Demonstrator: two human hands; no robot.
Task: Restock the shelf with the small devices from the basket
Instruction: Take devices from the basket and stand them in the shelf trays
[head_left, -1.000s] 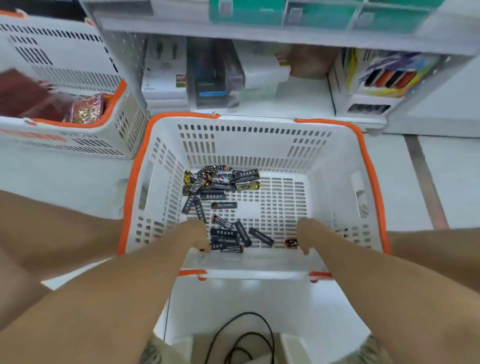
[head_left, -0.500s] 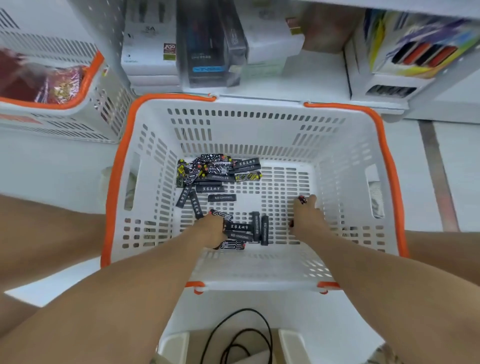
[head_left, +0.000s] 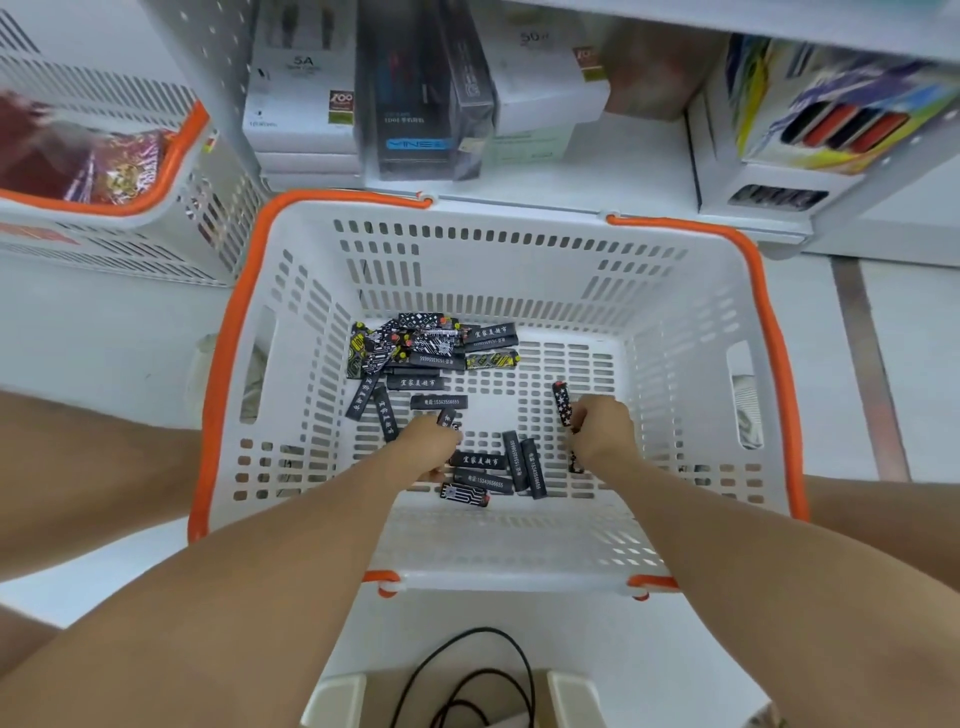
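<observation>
Your white basket (head_left: 498, 270), rimmed in orange, sits on the floor just before the white shelf (head_left: 623, 171). On its slotted bottom lie small black devices: a patterned heap (head_left: 415, 345) at the far left, and a loose group (head_left: 498, 470) flat near the front wall. You hold one star-patterned device (head_left: 562, 404) pointing away from you, and another (head_left: 445, 417) tilted.

A person is reaching both hands into a white basket (head_left: 675, 332) with orange handles. The right hand (head_left: 602, 428) is gripping a star-patterned device (head_left: 562, 404), and the left hand (head_left: 434, 441) is pinching a black device (head_left: 445, 417). More small devices (head_left: 415, 348) are lying on the basket floor. A shelf (head_left: 623, 171) with boxes is standing just behind.
</observation>
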